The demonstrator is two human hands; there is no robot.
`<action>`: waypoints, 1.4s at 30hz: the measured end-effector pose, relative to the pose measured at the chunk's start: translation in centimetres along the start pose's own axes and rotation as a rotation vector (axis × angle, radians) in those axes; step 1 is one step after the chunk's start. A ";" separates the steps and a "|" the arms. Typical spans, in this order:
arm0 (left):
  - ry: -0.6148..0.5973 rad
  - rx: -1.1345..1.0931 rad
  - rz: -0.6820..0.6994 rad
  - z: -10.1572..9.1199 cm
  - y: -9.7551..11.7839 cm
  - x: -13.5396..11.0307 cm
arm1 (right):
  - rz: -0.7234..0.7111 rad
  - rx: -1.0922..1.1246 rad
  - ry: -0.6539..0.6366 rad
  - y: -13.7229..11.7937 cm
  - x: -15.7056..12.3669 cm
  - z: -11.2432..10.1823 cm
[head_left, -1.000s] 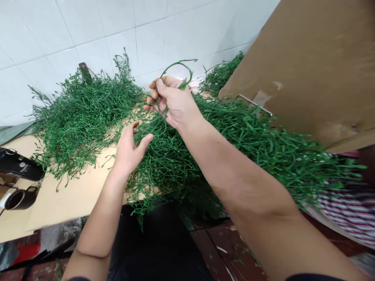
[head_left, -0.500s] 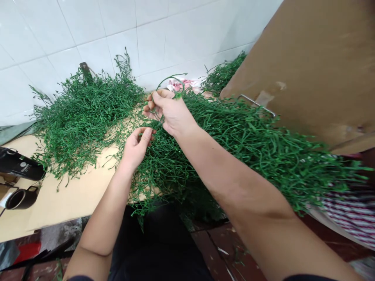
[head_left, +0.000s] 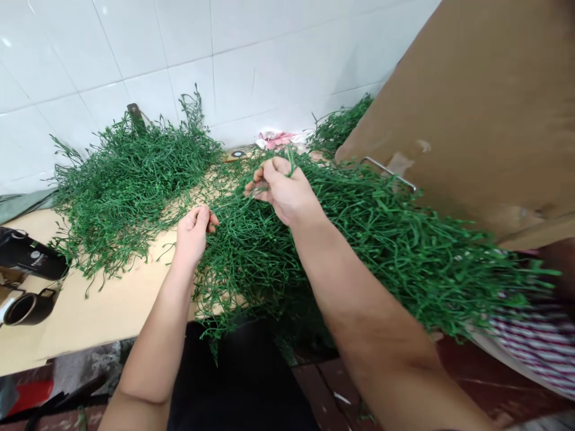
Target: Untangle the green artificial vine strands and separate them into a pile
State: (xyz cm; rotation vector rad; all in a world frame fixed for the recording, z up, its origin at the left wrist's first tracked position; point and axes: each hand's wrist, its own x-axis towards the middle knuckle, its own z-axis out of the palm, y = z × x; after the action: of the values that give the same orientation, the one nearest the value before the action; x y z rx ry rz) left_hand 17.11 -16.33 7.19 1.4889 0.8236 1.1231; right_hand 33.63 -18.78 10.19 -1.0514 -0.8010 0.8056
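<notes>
My right hand (head_left: 287,188) is closed in a pinch on a green stem (head_left: 291,160), whose upper part sticks up past the thumb. To its lower left, my left hand (head_left: 194,230) has thumb and fingers pressed together. A thin strand seems to run from it toward the right hand, though the exact grip is hidden. Both hands are over a large heap of thin green stems with small budded tips (head_left: 381,221), spread across the table's right side. Another pile of similar stems (head_left: 130,173) lies to the left against the wall.
Brown board covers the table (head_left: 103,305). A black bottle (head_left: 33,254) and a dark mug (head_left: 29,308) stand at the left edge. Tall cardboard (head_left: 471,108) with a metal handle rises at right. A red-and-white cloth (head_left: 278,139) lies by the tiled wall (head_left: 269,72); striped fabric (head_left: 534,347) is lower right.
My hands have drawn apart: the right moved right and slightly down, the left moved left and slightly down. The stem's curved top above the right hand now looks shorter and more upright.
</notes>
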 end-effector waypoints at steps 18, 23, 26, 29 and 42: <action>0.180 0.181 0.018 -0.4 -3.2 4.1 | -0.227 -0.070 0.063 2.8 -6.3 2.5; 0.150 0.101 -0.031 -0.3 -1.7 5.6 | -0.250 0.006 0.107 3.4 -6.3 3.0; 0.326 -0.006 -0.135 -2.2 -1.5 5.8 | -0.300 0.122 0.170 2.4 -5.9 1.4; 0.437 -0.124 -0.192 -4.4 -1.7 4.9 | -0.245 0.239 0.184 0.9 -5.5 -0.9; 0.077 -0.031 -0.010 -3.2 0.1 1.3 | 0.210 0.422 -0.050 -0.2 -6.3 0.2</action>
State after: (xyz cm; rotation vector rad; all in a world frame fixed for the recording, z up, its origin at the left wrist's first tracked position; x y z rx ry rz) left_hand 14.46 -14.13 7.63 1.4220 0.8623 1.1864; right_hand 30.51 -24.14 9.32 -0.7450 -0.5337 1.1271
